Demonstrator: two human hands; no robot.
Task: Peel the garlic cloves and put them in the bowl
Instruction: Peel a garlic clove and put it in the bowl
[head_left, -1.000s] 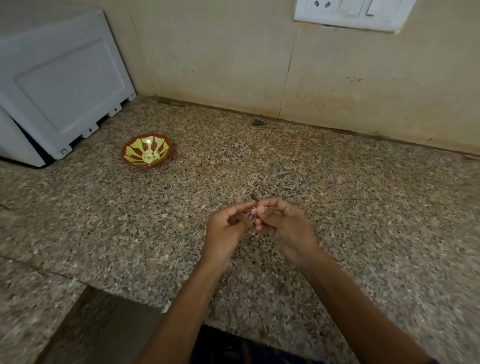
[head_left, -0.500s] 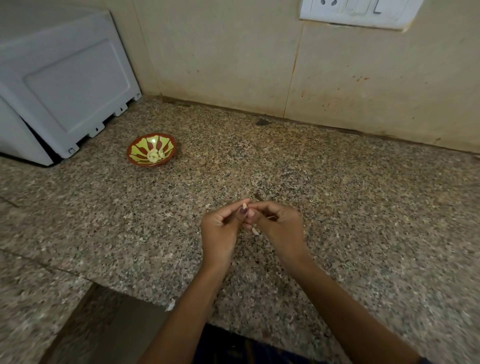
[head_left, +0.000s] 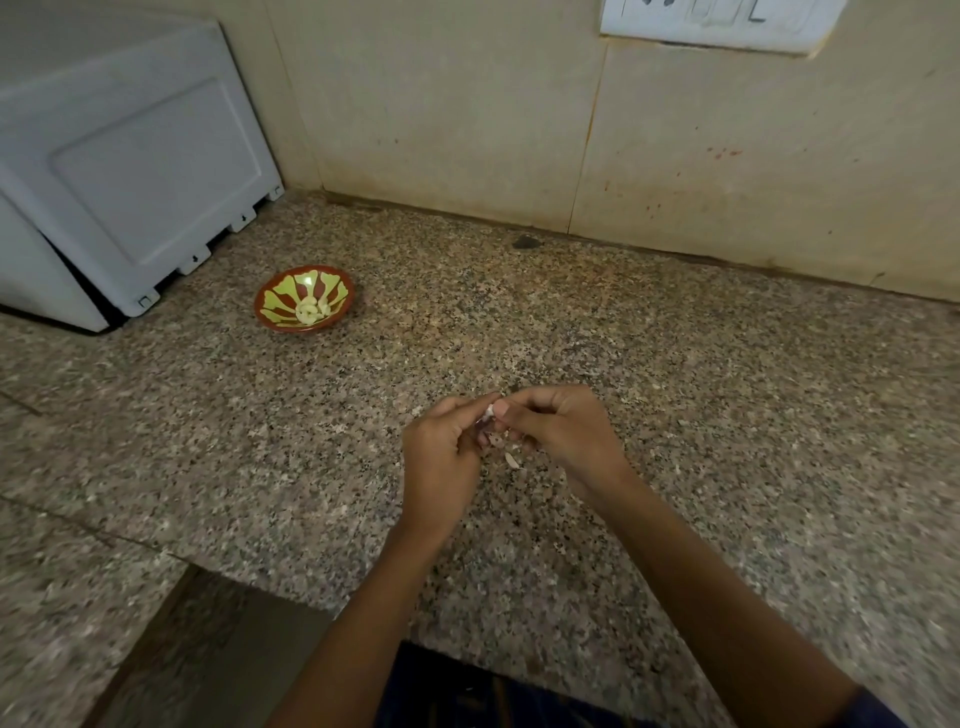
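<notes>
My left hand (head_left: 441, 457) and my right hand (head_left: 561, 436) meet over the middle of the granite counter (head_left: 727, 415). Both pinch one small garlic clove (head_left: 489, 414) between their fingertips; only a whitish bit of it shows. A scrap of peel (head_left: 512, 460) lies on the counter just below the hands. The red bowl (head_left: 270, 317) with a yellow-green pattern stands far to the left, with peeled cloves (head_left: 311, 310) inside it.
A white appliance (head_left: 130, 171) stands at the back left, close behind the bowl. The tiled wall (head_left: 467, 130) runs along the back, with a switch plate (head_left: 717, 23) at the top right. The counter's front edge steps down at the lower left.
The hands stay together on the clove and barely shift. A scrap of peel now lies on the counter under them, where none showed a second ago.
</notes>
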